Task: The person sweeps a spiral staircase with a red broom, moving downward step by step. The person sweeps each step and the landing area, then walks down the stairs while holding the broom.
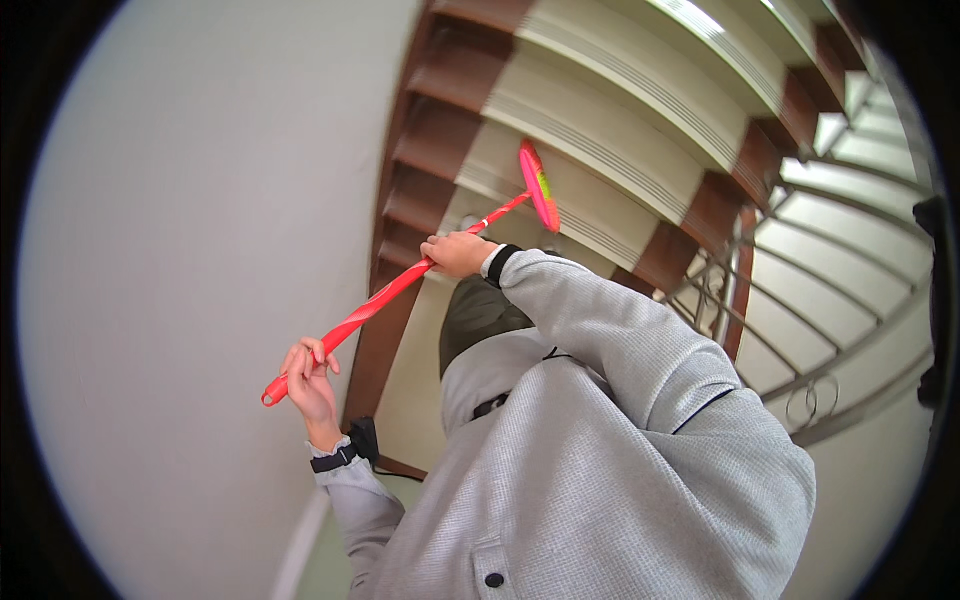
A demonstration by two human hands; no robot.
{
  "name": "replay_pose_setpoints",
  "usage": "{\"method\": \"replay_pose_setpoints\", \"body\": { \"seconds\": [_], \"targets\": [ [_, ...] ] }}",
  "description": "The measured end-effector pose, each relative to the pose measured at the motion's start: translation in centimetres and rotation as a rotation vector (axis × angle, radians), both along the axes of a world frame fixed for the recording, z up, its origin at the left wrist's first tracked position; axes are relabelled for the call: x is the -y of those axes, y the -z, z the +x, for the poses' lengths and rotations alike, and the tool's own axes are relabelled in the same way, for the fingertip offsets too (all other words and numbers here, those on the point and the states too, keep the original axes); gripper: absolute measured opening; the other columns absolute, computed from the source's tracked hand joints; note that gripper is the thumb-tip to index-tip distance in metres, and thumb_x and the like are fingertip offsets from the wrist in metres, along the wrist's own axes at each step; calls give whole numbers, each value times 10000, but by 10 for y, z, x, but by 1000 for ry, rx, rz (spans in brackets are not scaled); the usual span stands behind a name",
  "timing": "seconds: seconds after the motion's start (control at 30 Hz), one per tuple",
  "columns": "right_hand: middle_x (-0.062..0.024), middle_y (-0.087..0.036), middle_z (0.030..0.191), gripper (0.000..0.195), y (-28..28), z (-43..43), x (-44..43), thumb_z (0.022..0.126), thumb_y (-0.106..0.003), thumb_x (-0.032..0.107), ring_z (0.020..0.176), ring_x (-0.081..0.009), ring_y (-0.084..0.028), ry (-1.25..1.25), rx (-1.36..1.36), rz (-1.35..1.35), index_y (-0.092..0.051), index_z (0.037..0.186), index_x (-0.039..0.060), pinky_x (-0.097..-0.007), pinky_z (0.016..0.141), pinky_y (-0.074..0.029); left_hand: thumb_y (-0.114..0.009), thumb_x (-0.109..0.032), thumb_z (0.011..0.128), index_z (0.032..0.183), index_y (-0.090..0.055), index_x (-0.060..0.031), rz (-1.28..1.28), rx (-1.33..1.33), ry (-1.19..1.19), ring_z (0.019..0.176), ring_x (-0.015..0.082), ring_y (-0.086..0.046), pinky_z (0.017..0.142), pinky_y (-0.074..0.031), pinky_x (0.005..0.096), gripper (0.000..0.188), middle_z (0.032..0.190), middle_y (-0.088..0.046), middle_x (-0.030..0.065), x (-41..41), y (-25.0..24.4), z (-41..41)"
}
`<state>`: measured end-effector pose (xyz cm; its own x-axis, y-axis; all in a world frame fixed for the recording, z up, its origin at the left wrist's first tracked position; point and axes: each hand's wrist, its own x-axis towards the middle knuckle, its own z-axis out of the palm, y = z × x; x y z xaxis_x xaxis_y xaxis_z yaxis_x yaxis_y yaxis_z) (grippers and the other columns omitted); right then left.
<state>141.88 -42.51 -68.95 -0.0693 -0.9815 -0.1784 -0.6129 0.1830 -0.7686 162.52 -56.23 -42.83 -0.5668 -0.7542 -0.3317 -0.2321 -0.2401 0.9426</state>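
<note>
A broom with a red, white-swirled handle point(375, 301) slants across the view in front of me. Near its looped top end, my left hand point(310, 379) has its fingers wrapped around the handle. Lower down the shaft, my right hand point(459, 253) grips it with the back of the hand upward. At the far end, the pink broom head point(534, 180) with yellow-green and orange bristles is over a cream stair tread point(499, 154); whether the bristles touch the tread cannot be told. The stairs have dark reddish-brown side borders.
A plain pale wall point(202, 210) runs along the left, close to my left hand. On the right curves a metal stair railing point(832, 277) with several bars. Several steps with ribbed nosings point(637, 75) fan out beyond the broom. My trousers point(480, 311) and partly hidden shoes are below.
</note>
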Motion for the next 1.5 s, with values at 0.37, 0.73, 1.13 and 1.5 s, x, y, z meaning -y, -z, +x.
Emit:
{"method": "replay_pose_setpoints", "body": {
  "seconds": [0.37,0.73,1.13,1.5],
  "targets": [
    [-185,-659,963,206,-1,-51,-390,863,-669,211,941,-397,-627,767,236,186,-594,978,57,-485,788,-495,-489,-167,953,795,-595,-9,339,31,944,658,121,-558,646,-467,261,248,814,-588,49,-248,29,-221],
    [-275,-620,1091,507,41,-66,-369,862,-676,455,1041,-445,-602,627,171,409,-550,1020,-10,-510,877,-496,-513,-223,1001,853,-608,-33,376,-26,791,694,98,-602,664,-497,245,259,836,-612,20,-260,67,-192],
    [-282,-647,1058,601,7,6,-76,881,-603,585,984,-457,-638,-303,59,169,-565,1039,6,-526,874,-500,-477,-202,982,772,-546,-46,82,34,-85,648,127,-578,625,-462,275,271,802,-585,45,-156,-23,0],
    [-183,-640,1078,440,-26,33,-36,910,-629,445,1007,-403,-619,-506,104,166,-567,1064,38,-490,841,-491,-462,-242,1030,781,-534,-57,77,-22,-229,731,130,-596,695,-485,285,319,902,-612,54,-166,-26,75]
  ]
}}
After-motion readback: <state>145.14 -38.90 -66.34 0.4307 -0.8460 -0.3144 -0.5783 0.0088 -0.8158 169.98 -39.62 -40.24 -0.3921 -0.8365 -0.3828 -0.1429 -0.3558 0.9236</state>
